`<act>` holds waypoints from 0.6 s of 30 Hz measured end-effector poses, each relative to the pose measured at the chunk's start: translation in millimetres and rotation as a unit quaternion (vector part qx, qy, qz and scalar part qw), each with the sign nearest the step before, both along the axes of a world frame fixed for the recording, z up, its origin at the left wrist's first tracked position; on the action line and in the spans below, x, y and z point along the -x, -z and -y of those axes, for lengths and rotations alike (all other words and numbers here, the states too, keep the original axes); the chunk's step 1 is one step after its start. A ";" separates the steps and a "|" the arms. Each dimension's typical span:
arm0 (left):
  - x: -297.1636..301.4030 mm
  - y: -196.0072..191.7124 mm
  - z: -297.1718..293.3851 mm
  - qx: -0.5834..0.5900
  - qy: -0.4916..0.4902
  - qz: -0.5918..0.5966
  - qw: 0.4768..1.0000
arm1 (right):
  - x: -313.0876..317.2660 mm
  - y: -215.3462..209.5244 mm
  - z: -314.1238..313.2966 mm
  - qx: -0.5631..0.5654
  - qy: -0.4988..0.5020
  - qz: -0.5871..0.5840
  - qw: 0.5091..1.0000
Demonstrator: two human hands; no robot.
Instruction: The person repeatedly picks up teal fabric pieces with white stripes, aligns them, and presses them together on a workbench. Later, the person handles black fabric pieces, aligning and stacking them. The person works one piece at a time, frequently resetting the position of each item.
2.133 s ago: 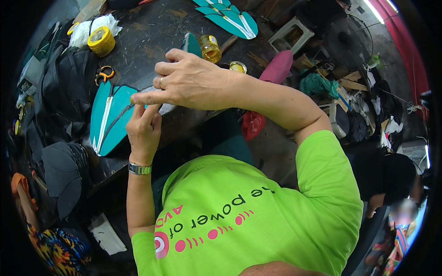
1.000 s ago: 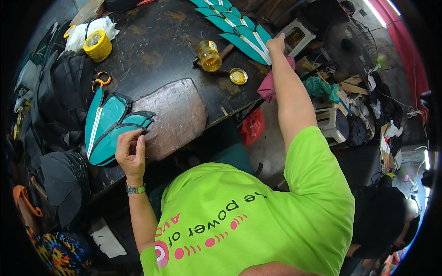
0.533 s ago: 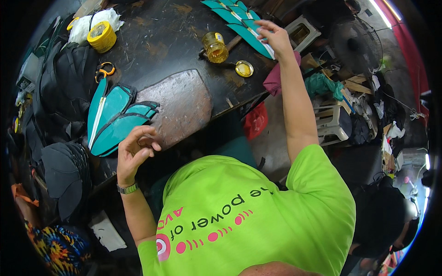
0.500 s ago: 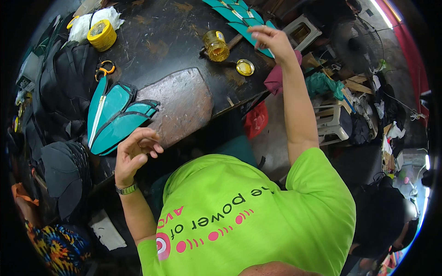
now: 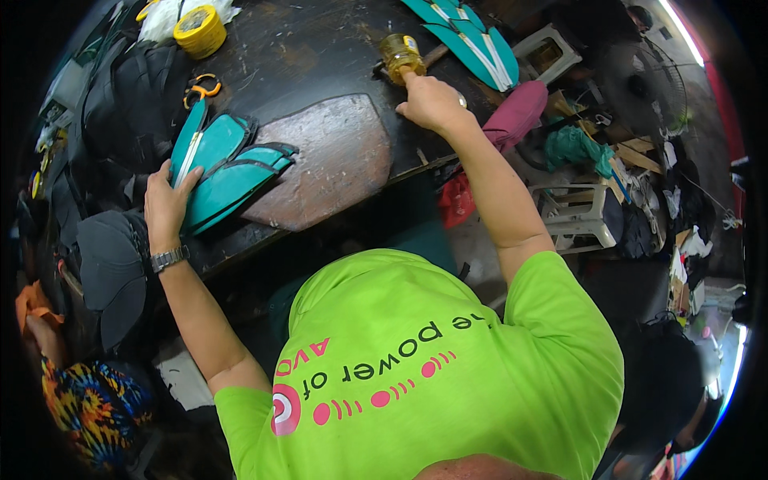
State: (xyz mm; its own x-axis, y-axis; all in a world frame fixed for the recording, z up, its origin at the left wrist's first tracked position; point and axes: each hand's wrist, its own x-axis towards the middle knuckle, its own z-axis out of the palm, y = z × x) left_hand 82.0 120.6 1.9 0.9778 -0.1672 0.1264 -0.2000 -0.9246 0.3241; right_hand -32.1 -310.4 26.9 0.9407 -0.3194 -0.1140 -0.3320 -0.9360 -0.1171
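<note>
My right hand (image 5: 434, 102), finger out, others hidden, could push the jar (image 5: 400, 50) over; left of it, my left hand (image 5: 166, 206) spreads on cutouts (image 5: 224, 192).

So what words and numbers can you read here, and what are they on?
Bright green shirt: big black and pink lettering, clear enough to read, but I won't copy it out.
Glass jar: a little label, too small to read.
Yellow tub: too blurred to tell if there's any writing.
I can't make out any other words or numbers.
</note>
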 end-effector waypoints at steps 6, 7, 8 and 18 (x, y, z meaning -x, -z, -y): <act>-3.0 2.7 -5.6 0.027 -0.003 0.018 0.999 | 13.3 6.3 -4.5 0.052 -0.031 0.091 0.994; -2.9 1.3 -5.8 0.024 -0.016 -0.018 0.999 | 15.6 7.4 -6.0 0.064 -0.028 0.091 0.993; -4.3 -0.7 -5.9 0.048 -0.020 -0.049 0.997 | 19.2 7.7 -7.3 0.067 -0.035 0.091 0.993; 11.3 -16.4 -2.0 0.312 -0.001 0.144 0.939 | 81.6 -75.0 -24.1 -0.114 -0.127 0.244 0.955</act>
State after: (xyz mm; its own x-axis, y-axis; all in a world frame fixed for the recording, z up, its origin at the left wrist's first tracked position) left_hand 70.8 122.6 18.4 0.8882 0.0297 0.4585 -0.3609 -0.5726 0.7361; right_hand -113.8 -286.3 101.9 0.9435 -0.0932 0.3180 0.0480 -0.9111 -0.4094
